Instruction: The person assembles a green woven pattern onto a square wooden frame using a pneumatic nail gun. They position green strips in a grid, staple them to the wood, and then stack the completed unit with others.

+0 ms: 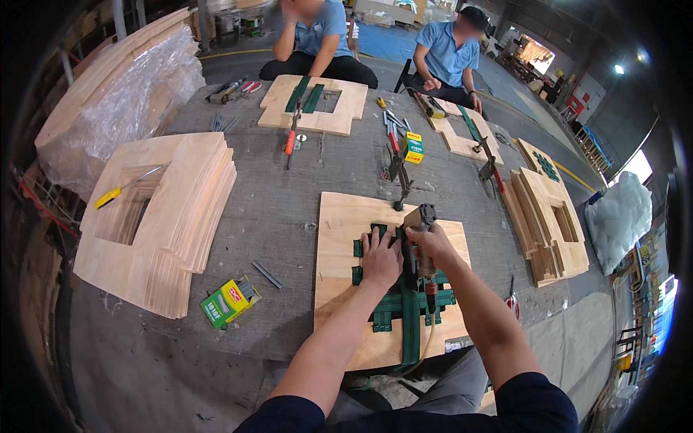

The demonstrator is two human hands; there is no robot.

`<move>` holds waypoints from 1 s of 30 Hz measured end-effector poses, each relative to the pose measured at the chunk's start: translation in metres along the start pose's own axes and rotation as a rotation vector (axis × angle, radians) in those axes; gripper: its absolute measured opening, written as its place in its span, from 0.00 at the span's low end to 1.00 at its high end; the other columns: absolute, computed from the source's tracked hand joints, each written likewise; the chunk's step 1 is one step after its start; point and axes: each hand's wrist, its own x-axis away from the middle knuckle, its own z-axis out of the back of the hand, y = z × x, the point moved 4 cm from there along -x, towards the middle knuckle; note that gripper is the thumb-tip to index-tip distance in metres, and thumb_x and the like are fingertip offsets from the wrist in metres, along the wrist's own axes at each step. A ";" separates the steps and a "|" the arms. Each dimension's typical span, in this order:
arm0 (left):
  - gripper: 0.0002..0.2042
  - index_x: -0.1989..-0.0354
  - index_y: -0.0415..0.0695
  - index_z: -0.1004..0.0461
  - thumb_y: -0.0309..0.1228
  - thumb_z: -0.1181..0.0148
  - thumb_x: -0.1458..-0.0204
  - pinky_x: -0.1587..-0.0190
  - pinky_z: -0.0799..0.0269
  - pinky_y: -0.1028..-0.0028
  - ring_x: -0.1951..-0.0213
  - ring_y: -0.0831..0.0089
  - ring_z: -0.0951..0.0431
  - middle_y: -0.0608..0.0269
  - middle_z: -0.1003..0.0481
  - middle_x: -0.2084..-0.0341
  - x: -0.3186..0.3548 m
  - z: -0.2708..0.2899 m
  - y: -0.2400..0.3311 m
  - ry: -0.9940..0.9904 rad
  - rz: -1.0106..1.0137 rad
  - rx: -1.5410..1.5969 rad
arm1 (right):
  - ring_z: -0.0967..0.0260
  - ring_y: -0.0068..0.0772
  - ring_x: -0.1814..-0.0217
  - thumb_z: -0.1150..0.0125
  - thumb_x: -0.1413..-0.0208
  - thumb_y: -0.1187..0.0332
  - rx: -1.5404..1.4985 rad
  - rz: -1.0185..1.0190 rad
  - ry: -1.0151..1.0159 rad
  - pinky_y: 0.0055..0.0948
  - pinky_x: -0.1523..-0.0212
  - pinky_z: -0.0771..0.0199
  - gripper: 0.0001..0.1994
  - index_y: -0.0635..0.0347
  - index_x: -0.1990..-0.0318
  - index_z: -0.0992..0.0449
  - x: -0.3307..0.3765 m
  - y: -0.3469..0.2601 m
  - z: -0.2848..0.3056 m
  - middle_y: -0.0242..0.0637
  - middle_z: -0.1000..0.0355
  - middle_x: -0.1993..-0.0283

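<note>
A pale plywood panel (335,231) lies on the table in front of me, with green webbing straps (410,333) crossing over its middle. My left hand (380,261) rests on the straps, fingers stretched out and pressing them against the panel. Just to its right, my right hand (432,245) is closed round the grip of a pneumatic staple gun (423,215). The gun's nose is hidden behind its body and my hands. From its handle an air hose (432,317) runs down toward my lap. A clamp (399,173) stands at the panel's far edge.
Stacked plywood panels stand left (130,267) and right (552,238); a yellow-handled screwdriver (108,198) lies on the left stack. Staple boxes sit near left (229,303) and far centre (413,148). Two people sit across the table (274,216), near strapped panels and clamps.
</note>
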 end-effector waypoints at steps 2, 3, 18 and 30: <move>0.15 0.48 0.48 0.19 0.36 0.40 0.42 0.27 0.53 0.38 0.30 0.43 0.39 0.54 0.29 0.37 0.003 0.000 -0.002 0.007 -0.007 0.004 | 0.29 0.28 0.63 0.30 0.41 0.66 -0.003 -0.005 0.016 0.35 0.63 0.27 0.14 0.62 0.51 0.22 0.004 0.003 -0.005 0.34 0.24 0.64; 0.14 0.50 0.48 0.19 0.36 0.40 0.43 0.27 0.52 0.38 0.31 0.43 0.39 0.54 0.29 0.38 0.005 0.000 -0.003 0.000 -0.003 0.002 | 0.28 0.28 0.64 0.30 0.41 0.66 0.009 0.002 0.000 0.35 0.63 0.27 0.14 0.62 0.51 0.22 0.003 0.003 -0.007 0.34 0.23 0.64; 0.11 0.55 0.46 0.18 0.34 0.38 0.44 0.28 0.48 0.41 0.34 0.42 0.35 0.51 0.27 0.43 0.002 0.001 0.001 0.092 -0.021 0.052 | 0.30 0.28 0.72 0.29 0.42 0.65 -0.046 0.075 0.046 0.33 0.75 0.29 0.15 0.62 0.52 0.24 0.002 0.014 0.007 0.34 0.25 0.66; 0.13 0.52 0.43 0.19 0.29 0.37 0.44 0.32 0.43 0.44 0.38 0.45 0.31 0.53 0.24 0.47 0.003 0.014 0.004 0.163 0.008 0.131 | 0.33 0.29 0.79 0.30 0.41 0.66 -0.060 0.078 0.019 0.35 0.79 0.30 0.14 0.60 0.52 0.25 0.001 0.010 0.015 0.34 0.28 0.69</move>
